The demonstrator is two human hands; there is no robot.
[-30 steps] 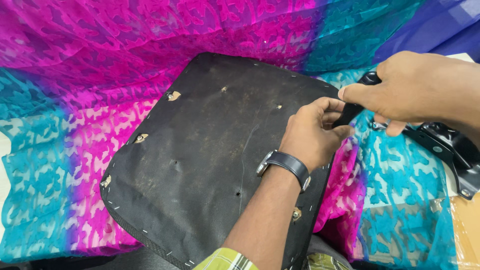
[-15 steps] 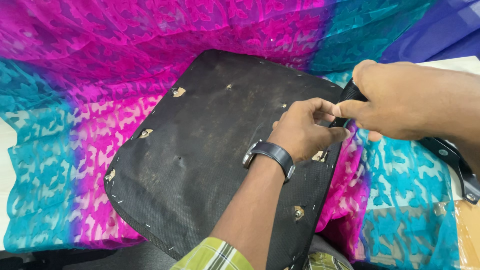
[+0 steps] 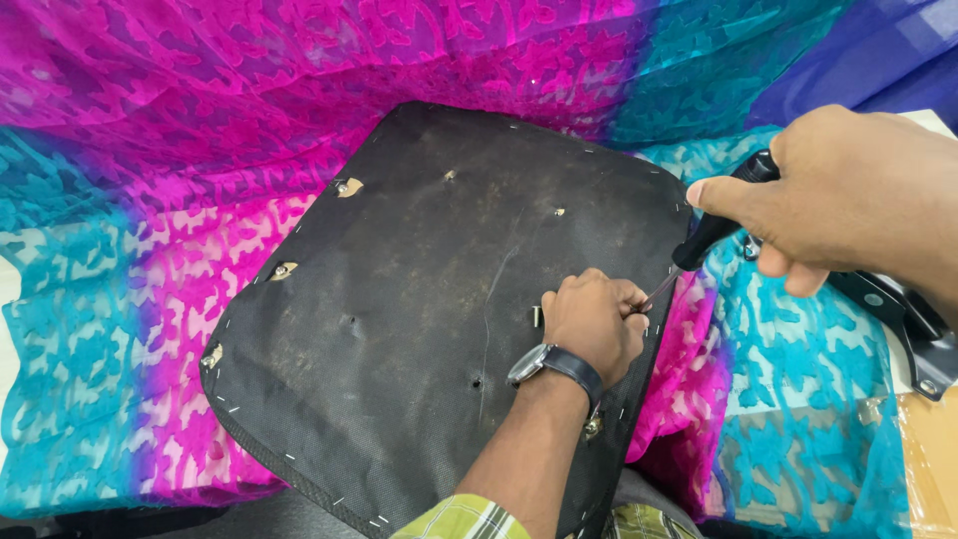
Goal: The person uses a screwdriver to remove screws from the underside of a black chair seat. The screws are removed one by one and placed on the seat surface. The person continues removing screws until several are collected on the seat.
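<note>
Hands, two, both at the right edge of a black fabric-covered seat panel point(image 3: 439, 319). Left hand point(image 3: 595, 321), wristwatch point(image 3: 555, 365) on the wrist, rests on the panel with fingers curled shut around the metal tip of a black-handled screwdriver point(image 3: 717, 232). Right hand point(image 3: 848, 195) is clenched around the screwdriver's handle, shaft slanting down to the panel edge. Compared with a second ago, the right hand sits higher and further right, and the left hand has slid lower along the edge; the tool tip appears, by judgement, set at a fresh spot among the staples on the rim. Panel lies underside up on pink-and-turquoise patterned cloth point(image 3: 150, 250), several metal fittings showing on its face. Black metal bracket point(image 3: 903, 319) lies just right. Containers: none in view.
</note>
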